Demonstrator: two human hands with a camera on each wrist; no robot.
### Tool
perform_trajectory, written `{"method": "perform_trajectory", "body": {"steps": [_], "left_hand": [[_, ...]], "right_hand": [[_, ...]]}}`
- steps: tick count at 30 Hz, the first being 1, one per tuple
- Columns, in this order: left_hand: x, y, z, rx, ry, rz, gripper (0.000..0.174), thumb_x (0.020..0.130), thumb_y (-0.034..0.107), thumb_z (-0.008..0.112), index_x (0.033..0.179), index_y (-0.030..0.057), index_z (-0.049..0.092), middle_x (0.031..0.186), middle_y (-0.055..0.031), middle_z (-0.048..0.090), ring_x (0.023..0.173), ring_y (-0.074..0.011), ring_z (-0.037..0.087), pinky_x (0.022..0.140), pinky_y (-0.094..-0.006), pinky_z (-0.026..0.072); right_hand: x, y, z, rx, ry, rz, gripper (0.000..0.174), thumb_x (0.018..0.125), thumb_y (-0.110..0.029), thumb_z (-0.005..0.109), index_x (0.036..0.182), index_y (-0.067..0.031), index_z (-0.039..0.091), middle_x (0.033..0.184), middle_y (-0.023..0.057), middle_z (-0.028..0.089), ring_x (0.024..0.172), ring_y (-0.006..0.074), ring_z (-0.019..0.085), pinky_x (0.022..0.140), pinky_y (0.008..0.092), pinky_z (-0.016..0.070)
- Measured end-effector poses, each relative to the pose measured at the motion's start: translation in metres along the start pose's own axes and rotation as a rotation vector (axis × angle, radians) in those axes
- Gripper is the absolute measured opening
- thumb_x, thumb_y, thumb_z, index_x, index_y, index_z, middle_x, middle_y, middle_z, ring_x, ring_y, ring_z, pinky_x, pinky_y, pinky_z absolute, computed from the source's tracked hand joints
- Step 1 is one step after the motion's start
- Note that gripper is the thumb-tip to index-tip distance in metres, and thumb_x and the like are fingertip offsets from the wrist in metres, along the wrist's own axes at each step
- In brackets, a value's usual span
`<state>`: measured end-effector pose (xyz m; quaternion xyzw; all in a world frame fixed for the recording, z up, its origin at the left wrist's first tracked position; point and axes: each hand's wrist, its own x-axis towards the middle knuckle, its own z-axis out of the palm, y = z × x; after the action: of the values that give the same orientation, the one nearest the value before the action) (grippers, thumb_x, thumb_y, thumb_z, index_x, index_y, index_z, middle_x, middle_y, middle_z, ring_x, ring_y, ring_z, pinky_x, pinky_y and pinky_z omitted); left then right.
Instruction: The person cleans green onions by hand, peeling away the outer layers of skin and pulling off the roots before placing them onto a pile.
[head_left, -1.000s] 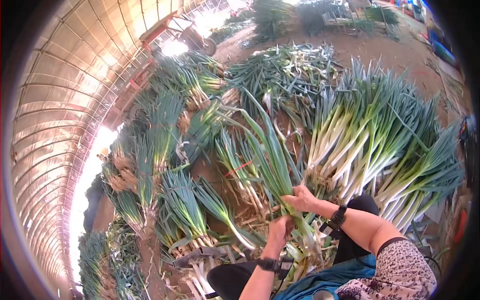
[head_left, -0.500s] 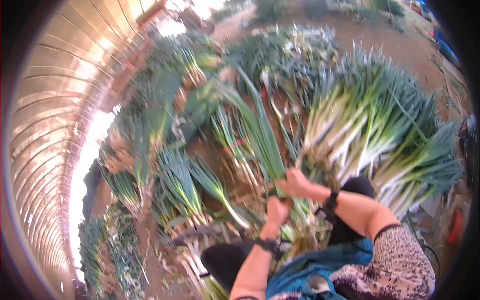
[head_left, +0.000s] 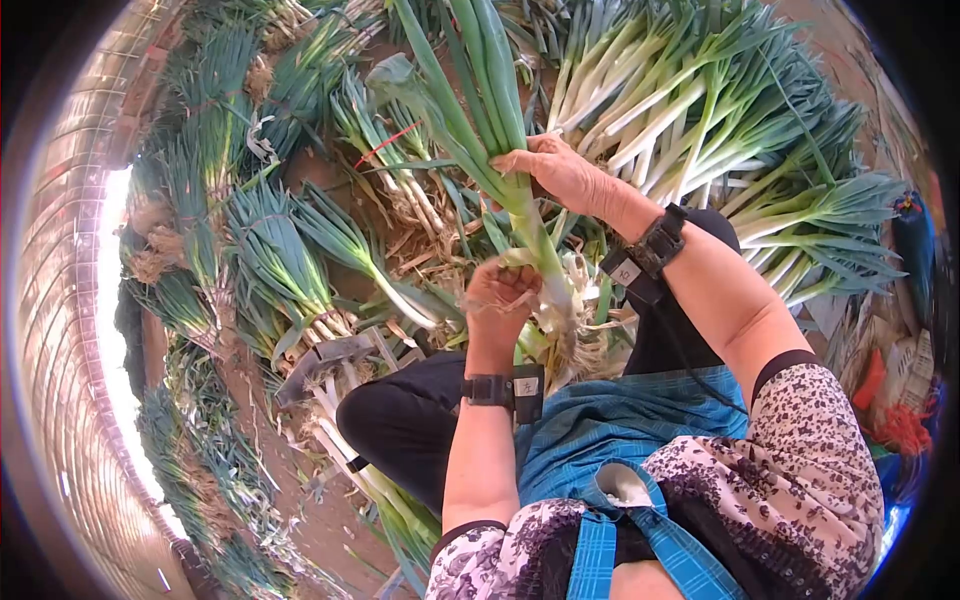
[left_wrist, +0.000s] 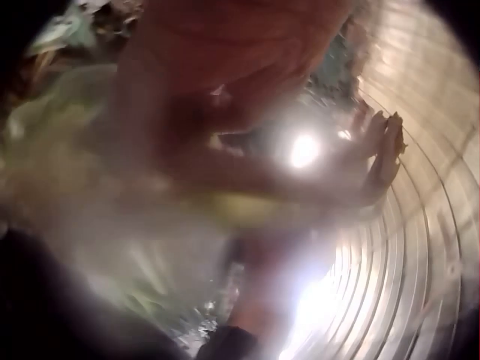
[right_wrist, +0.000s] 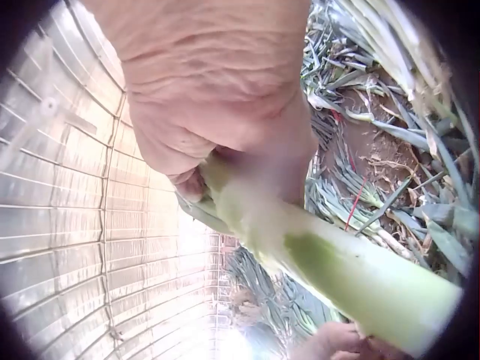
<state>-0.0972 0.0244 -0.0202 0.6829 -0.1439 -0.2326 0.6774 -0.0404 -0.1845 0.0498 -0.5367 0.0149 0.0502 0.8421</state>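
One thick leek (head_left: 540,240) stands slanted over the lap, its green leaves up and its roots down. The right hand (head_left: 565,178) grips it high, where the leaves begin. Beside the pale stalk is the left hand (head_left: 503,290), its fingers curled on a thin peeled strip of leaf at the stalk's side. In the right wrist view, the right hand (right_wrist: 217,112) wraps the leek (right_wrist: 367,277), and part of the left hand (right_wrist: 341,343) shows under the stalk. The left wrist view is blurred; the left hand (left_wrist: 225,97) fills its upper part.
A large pile of leeks (head_left: 690,100) lies at the upper right. Tied bundles (head_left: 275,250) lie on the left, with a loose leek (head_left: 365,260) nearby. A metal stand (head_left: 325,362) is left of the knee. Peeled leaves and roots lie about the legs.
The head view has tilted down toward the lap. The left hand has moved from close under the right hand to lower along the stalk, with a strip of leaf. The right hand still grips the leek.
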Motion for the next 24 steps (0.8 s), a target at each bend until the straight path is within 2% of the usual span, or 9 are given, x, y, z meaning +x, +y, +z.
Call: {"method": "perform_trajectory", "body": {"steps": [2,4,6,10,16,18,21,23,24], "left_hand": [[0.015,0.056,0.013,-0.927,0.231,-0.480,0.039,0.092,0.039,0.054,0.092,0.0016,0.063,0.087,-0.0050,0.063,0.084,-0.0136,0.056,0.083,-0.0313,0.0445],[0.026,0.050,0.016,-0.826,0.250,-0.434,0.033,0.088,0.030,0.065,0.098,-0.0005,0.063,0.089,-0.0039,0.063,0.080,-0.0077,0.055,0.075,-0.0223,0.0435],[0.031,0.049,0.025,-0.130,0.319,-0.049,0.034,0.085,0.024,0.069,0.105,-0.0024,0.063,0.087,-0.0028,0.064,0.075,-0.0044,0.052,0.066,-0.0175,0.0403],[0.027,0.063,0.021,0.250,0.347,-0.078,0.034,0.088,0.021,0.062,0.100,-0.0101,0.065,0.077,-0.0027,0.064,0.069,-0.0054,0.050,0.064,-0.0224,0.0429],[0.021,0.053,0.013,0.286,0.327,0.041,0.029,0.086,0.018,0.061,0.095,-0.0091,0.067,0.072,-0.0007,0.061,0.066,-0.0054,0.048,0.062,-0.0216,0.0419],[0.020,0.050,0.016,0.273,0.358,-0.009,0.026,0.085,0.016,0.061,0.092,-0.0088,0.067,0.071,-0.0014,0.062,0.066,-0.0054,0.049,0.061,-0.0216,0.0415],[0.020,0.035,0.017,0.214,0.464,-0.008,0.022,0.087,0.015,0.060,0.087,-0.0069,0.064,0.072,-0.0005,0.060,0.066,-0.0053,0.050,0.060,-0.0216,0.0417],[0.020,0.012,0.006,-0.362,0.373,-0.178,0.019,0.088,0.013,0.057,0.088,-0.0047,0.061,0.076,-0.0004,0.062,0.067,-0.0086,0.055,0.061,-0.0242,0.0441],[0.021,0.006,0.003,-0.362,0.369,-0.181,0.019,0.088,0.013,0.057,0.088,-0.0047,0.061,0.076,-0.0004,0.062,0.067,-0.0086,0.055,0.061,-0.0242,0.0441]], "right_hand": [[0.004,0.007,-0.003,-0.097,0.041,-0.010,0.031,0.083,-0.024,0.062,0.092,0.0046,0.068,0.078,0.0059,0.066,0.068,0.0094,0.056,0.065,0.0260,0.0473],[0.000,0.003,0.006,-0.123,0.048,0.058,0.030,0.083,-0.025,0.062,0.092,0.0039,0.068,0.077,0.0052,0.066,0.068,0.0095,0.056,0.065,0.0264,0.0471],[-0.004,-0.001,0.014,-0.199,0.072,0.050,0.032,0.083,-0.026,0.062,0.092,0.0044,0.068,0.074,0.0051,0.064,0.067,0.0099,0.056,0.065,0.0270,0.0468],[-0.002,0.006,0.014,-0.346,0.080,0.102,0.032,0.084,-0.027,0.061,0.094,0.0027,0.067,0.075,0.0009,0.061,0.062,0.0053,0.048,0.057,0.0243,0.0396],[0.010,0.032,0.006,-0.162,0.024,0.051,0.031,0.085,-0.021,0.059,0.100,0.0055,0.065,0.086,0.0072,0.067,0.073,0.0104,0.061,0.072,0.0250,0.0492],[0.011,0.036,0.006,-0.270,-0.047,-0.161,0.033,0.083,-0.023,0.063,0.100,0.0051,0.066,0.081,0.0088,0.066,0.069,0.0140,0.057,0.070,0.0298,0.0473],[0.002,0.018,0.015,-0.077,-0.090,0.028,0.032,0.088,-0.017,0.058,0.107,0.0085,0.061,0.096,0.0143,0.067,0.083,0.0193,0.066,0.081,0.0313,0.0524],[0.000,0.014,0.019,0.037,-0.088,0.106,0.032,0.089,-0.016,0.058,0.109,0.0083,0.060,0.097,0.0150,0.067,0.084,0.0202,0.067,0.082,0.0320,0.0525],[0.000,0.012,0.019,0.075,-0.119,0.112,0.032,0.089,-0.016,0.058,0.110,0.0082,0.060,0.097,0.0148,0.067,0.086,0.0207,0.066,0.082,0.0323,0.0526]]}}
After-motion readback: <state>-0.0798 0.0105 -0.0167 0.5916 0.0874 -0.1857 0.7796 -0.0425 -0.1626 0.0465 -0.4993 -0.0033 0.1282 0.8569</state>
